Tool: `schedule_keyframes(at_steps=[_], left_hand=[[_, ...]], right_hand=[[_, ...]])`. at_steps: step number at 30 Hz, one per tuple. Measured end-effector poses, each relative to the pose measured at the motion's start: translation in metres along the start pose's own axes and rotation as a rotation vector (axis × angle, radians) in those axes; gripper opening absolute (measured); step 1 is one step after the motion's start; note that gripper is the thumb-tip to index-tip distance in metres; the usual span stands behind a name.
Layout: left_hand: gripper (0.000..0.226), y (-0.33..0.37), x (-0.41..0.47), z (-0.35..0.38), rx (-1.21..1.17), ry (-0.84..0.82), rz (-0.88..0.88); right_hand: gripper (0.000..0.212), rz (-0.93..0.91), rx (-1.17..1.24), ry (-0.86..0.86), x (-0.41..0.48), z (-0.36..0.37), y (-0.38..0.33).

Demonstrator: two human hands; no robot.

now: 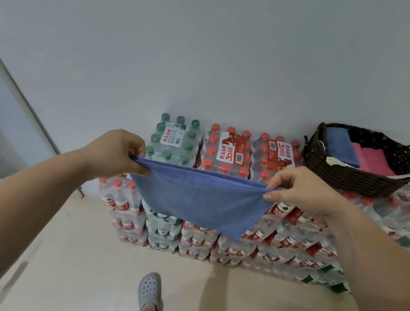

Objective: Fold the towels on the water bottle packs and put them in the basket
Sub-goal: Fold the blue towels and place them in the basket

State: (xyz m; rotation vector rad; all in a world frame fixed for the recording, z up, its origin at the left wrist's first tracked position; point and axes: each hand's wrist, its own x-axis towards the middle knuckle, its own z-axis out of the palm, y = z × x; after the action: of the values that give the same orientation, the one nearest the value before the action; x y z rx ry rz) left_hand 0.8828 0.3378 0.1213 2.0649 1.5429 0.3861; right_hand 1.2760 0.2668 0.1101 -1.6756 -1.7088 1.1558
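Blue towel (200,197) at frame centre, held in the air before the water bottle packs (223,153). Left hand (115,153) pinches its left top corner, right hand (297,190) its right; fingers of both closed on the cloth. Top edge taut, lower part hanging to a point. Dark woven basket (356,176) at upper right sits on the packs, holding folded blue and pink towels (375,159).

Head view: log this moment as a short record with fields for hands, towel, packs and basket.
left hand: pinches the towel's left corner
right hand: pinches the towel's right corner
towel: blue, held in the air, top edge taut between the hands, rest hanging to a point in front of the packs
packs: stacked, red and green caps
basket: dark wicker, on the packs at the right
in basket: folded blue cloth, pink cloths
step: towel not yet in basket
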Motion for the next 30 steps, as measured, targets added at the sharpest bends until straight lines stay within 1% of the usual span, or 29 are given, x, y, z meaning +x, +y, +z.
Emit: schedule_keyframes(at_steps=[3,6,8,10,12,13,14,16,18,20,23,25,27,30], left_hand=[[0.019,-0.011,0.002,-0.001,-0.294,-0.066,-0.050],[0.008,-0.022,0.008,0.000,-0.490,-0.048,-0.150],[0.009,-0.028,0.014,0.002,-0.563,-0.010,-0.189],[0.006,-0.030,0.024,0.003,-0.568,0.066,-0.215],[0.002,-0.030,0.038,0.004,-0.495,0.177,-0.248],[0.002,-0.030,0.046,0.004,-0.448,0.220,-0.259],[0.003,-0.032,0.056,0.005,-0.414,0.246,-0.270],[0.005,-0.037,0.078,0.008,-0.395,0.265,-0.304],[0.006,-0.044,0.103,0.012,-0.464,0.261,-0.366],[0.008,-0.050,0.129,0.018,-0.630,0.225,-0.457],[0.010,-0.057,0.166,0.027,-0.879,0.153,-0.553],[0.010,-0.063,0.192,0.032,-0.991,0.130,-0.589],[0.009,-0.069,0.215,0.037,-1.066,0.109,-0.616],[0.007,-0.075,0.244,0.044,-1.089,0.078,-0.624]], right_hand=[[0.009,0.023,0.169,0.010,0.002,-0.003,0.006],[0.015,0.056,0.292,0.028,0.012,0.001,0.011],[0.023,0.072,0.329,0.092,0.025,0.006,0.011],[0.023,0.107,0.346,0.172,0.042,0.011,0.009],[0.019,0.157,0.338,0.222,0.062,0.016,0.006],[0.022,0.181,0.308,0.246,0.072,0.018,0.006],[0.024,0.205,0.276,0.271,0.084,0.019,0.007],[0.019,0.249,0.258,0.318,0.107,0.023,0.007],[0.012,0.311,0.309,0.363,0.132,0.028,0.007],[0.009,0.373,0.383,0.411,0.157,0.032,0.007],[0.011,0.442,0.569,0.473,0.195,0.038,0.008],[0.012,0.494,0.666,0.493,0.217,0.041,0.007],[0.015,0.533,0.706,0.514,0.236,0.044,0.008],[0.021,0.574,0.732,0.559,0.258,0.046,0.013]])
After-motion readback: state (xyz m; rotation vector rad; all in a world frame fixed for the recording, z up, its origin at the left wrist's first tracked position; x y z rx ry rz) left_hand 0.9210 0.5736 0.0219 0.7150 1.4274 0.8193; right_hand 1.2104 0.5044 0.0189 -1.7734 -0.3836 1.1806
